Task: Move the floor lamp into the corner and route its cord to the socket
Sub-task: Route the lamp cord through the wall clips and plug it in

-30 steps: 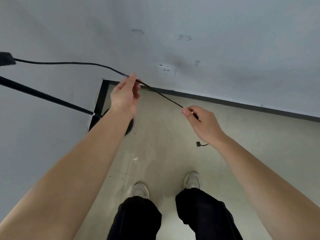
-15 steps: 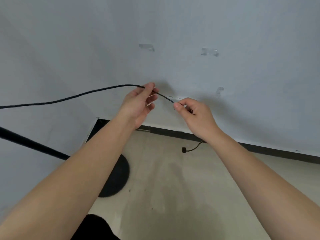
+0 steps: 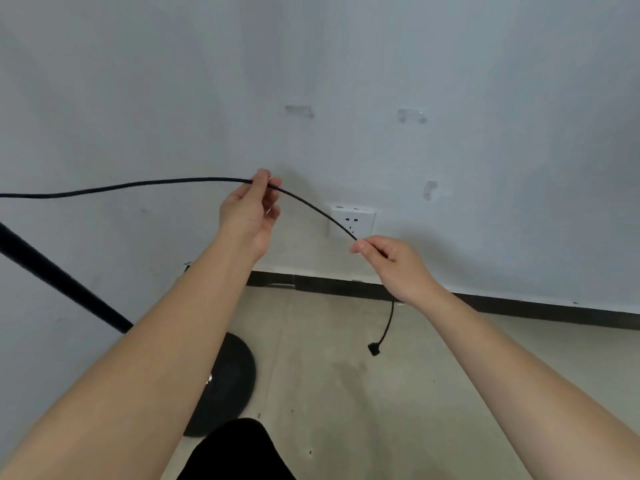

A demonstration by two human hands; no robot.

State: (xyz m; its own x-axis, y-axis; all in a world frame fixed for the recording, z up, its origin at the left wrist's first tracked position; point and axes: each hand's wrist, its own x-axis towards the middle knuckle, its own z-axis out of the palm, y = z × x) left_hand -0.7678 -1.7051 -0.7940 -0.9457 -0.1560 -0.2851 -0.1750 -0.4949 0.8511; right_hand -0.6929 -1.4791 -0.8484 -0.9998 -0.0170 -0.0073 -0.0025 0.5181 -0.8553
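Both hands pinch the cord (image 3: 311,206) in front of the socket (image 3: 353,221): left hand (image 3: 247,211) up-left of it, right hand (image 3: 391,261) just below. The plug (image 3: 374,348) dangles beneath. The cord looks light, limp and thin; a grip nearer the plug would steer it better.

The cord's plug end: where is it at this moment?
In the head view the plug dangles free below the right hand, above the floor, lower right of the wall socket, unplugged.
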